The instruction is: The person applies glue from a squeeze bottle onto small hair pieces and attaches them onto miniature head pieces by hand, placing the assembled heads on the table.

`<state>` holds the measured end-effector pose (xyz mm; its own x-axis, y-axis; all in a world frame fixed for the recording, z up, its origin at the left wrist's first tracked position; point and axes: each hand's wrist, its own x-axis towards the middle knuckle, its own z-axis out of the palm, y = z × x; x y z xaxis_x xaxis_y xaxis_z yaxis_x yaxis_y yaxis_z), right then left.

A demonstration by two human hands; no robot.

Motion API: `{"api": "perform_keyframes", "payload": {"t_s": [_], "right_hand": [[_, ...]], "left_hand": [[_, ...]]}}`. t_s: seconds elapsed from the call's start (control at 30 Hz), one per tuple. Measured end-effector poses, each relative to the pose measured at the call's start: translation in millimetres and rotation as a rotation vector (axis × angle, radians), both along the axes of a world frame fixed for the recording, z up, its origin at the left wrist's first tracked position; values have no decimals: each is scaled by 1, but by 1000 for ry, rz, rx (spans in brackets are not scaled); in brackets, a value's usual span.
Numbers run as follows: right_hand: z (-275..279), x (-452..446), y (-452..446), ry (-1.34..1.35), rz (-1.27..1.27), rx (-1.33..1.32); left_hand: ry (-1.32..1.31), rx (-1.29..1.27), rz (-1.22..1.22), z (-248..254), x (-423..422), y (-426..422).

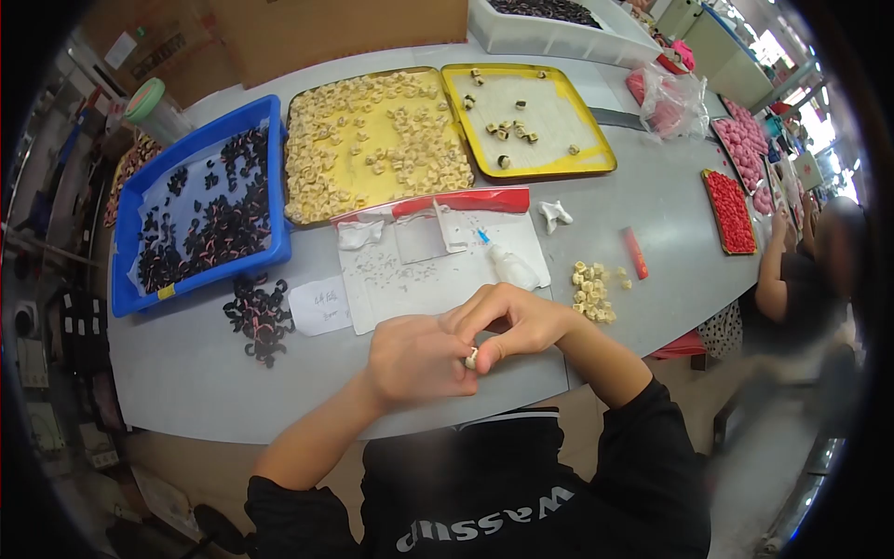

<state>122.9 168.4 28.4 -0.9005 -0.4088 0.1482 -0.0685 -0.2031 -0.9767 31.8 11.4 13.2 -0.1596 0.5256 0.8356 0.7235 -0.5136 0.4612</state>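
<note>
Close to the table's front edge, my two hands meet. My right hand (510, 321) pinches a small cream piece (472, 359) between thumb and fingertip. My left hand (419, 359) is closed against it from the other side, its fingers partly hidden and slightly blurred. Just beyond them is a white board (382, 298) with small crumbs, bearing a squeeze bottle (510, 267) with a blue tip. To the right lies a loose pile of cream pieces (592, 296). On the left are black curved pieces (256, 321) with pink on some, beside a handwritten paper slip (319, 306).
A blue tray (276, 186) holds black pieces. Two yellow trays stand behind: one with many cream pieces (372, 140), the other (596, 154) with several cream-and-black ones. A red stick-like object (636, 253) lies right. Another person (801, 270) sits at far right near a red-filled tray (729, 212).
</note>
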Motion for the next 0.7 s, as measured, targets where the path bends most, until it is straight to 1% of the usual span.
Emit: {"api": "perform_keyframes", "payload": {"t_s": [0.07,0.13,0.27,0.57,0.7], "right_hand": [[-2,-1,-1,9,-2,-9],[-2,-1,-3,19,-8,-35],[-2,-1,-1,-7,-10,3],[-1,0,-3,-40,-34,29],[-1,0,-3,-68,-29,30]], "left_hand": [[13,-9,77,-3,2,-3],[17,-20,63,-1,1,-3],[5,-22,65,-1,1,-2],[62,-71,197,10,3,-3],[29,-34,207,3,4,-4]]}}
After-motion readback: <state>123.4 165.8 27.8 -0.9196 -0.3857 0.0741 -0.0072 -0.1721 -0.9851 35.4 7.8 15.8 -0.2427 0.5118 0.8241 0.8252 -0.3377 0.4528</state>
